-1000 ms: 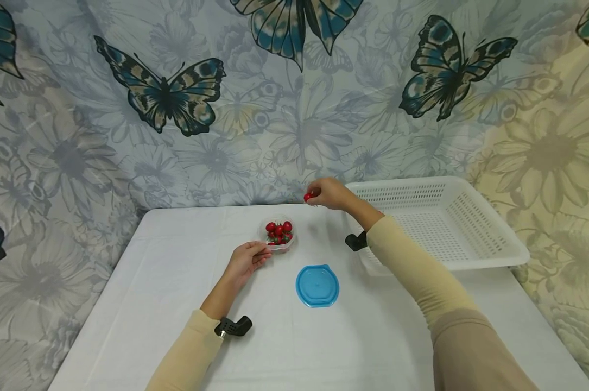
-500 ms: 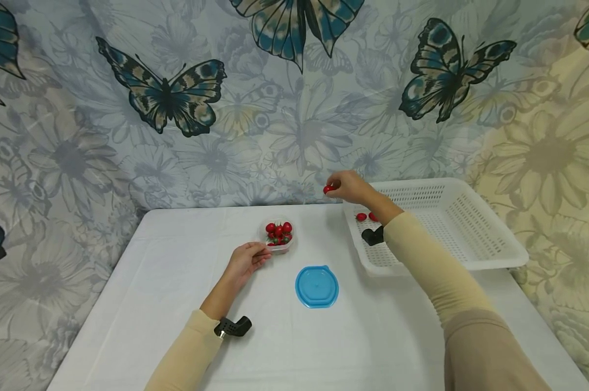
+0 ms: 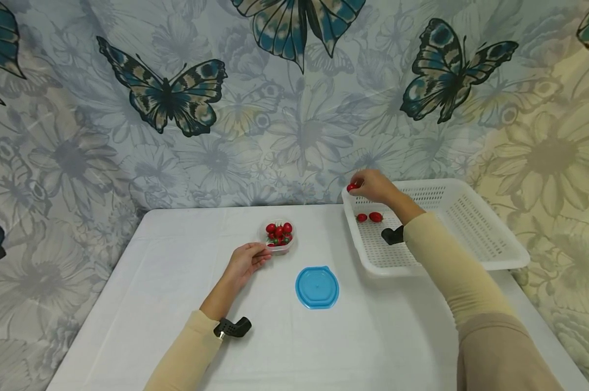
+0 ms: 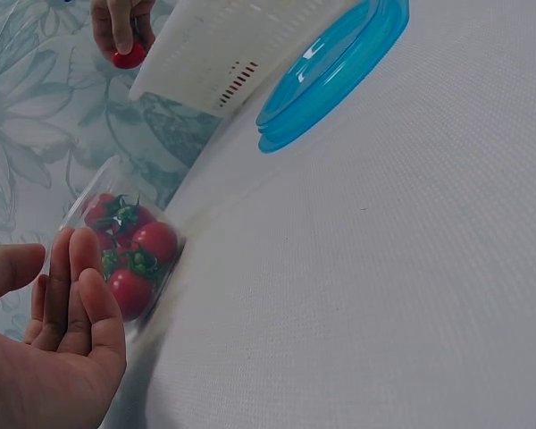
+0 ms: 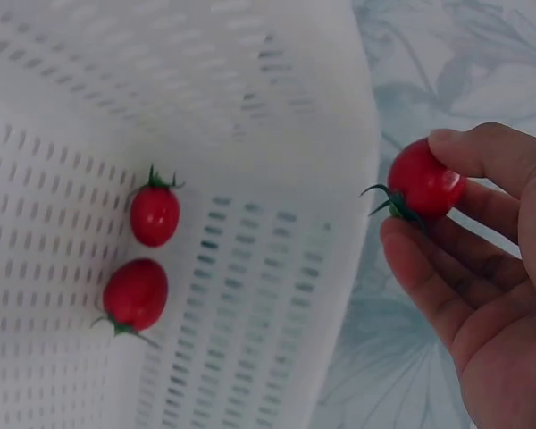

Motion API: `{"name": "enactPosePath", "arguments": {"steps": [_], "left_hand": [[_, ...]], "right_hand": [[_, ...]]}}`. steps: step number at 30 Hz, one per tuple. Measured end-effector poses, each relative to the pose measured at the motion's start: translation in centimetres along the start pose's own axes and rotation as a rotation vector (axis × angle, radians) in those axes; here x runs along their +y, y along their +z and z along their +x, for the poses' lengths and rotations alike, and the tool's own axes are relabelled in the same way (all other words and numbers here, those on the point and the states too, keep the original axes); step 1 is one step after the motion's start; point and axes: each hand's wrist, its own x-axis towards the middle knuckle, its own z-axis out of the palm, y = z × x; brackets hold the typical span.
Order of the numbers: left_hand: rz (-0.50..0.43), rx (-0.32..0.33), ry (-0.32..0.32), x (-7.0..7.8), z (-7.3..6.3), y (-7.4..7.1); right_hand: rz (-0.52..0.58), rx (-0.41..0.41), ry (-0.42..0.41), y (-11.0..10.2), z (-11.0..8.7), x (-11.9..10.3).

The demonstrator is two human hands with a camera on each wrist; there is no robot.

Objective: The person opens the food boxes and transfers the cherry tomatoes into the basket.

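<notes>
My right hand [image 3: 374,186] pinches a red cherry tomato [image 5: 426,179] between thumb and fingers, at the back left corner of the white basket [image 3: 489,228]. The tomato's green stem end points away from the palm in the right wrist view. Two more cherry tomatoes, one of them the rounder tomato [image 5: 136,295], lie apart on the basket floor. My left hand [image 3: 245,263] rests at the near left edge of a small clear container [image 3: 280,248] holding several cherry tomatoes [image 4: 129,293]. Its fingers are loosely bent, with the thumb apart from them in the left wrist view.
A round blue lid [image 3: 317,287] lies flat on the white-covered table [image 3: 177,233], in front of the container and left of the basket. Behind the table hangs a butterfly-printed cloth backdrop [image 3: 304,125]. Each wrist wears a black camera mount [image 3: 233,327].
My right hand has moved right with its tomato, from between container and basket to the basket's back left corner. The two tomatoes in the basket have come into full view. My left hand stays put.
</notes>
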Motion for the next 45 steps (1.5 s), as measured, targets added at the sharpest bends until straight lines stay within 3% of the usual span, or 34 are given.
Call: {"name": "enactPosePath", "arguments": {"steps": [6, 15, 34, 45], "left_hand": [[0.0, 0.004, 0.0, 0.2, 0.0, 0.0], [0.004, -0.003, 0.007, 0.2, 0.0, -0.2], [0.008, 0.002, 0.004, -0.2, 0.2, -0.2], [0.001, 0.008, 0.013, -0.2, 0.2, -0.3]], "right_hand": [[-0.009, 0.01, 0.024, -0.6, -0.5, 1.5], [-0.039, -0.035, 0.125, -1.0, -1.4, 3.2], [-0.151, -0.044, 0.171, 0.1, -2.5, 6.7], [-0.157, -0.055, 0.178, 0.8, -2.5, 8.5]]}}
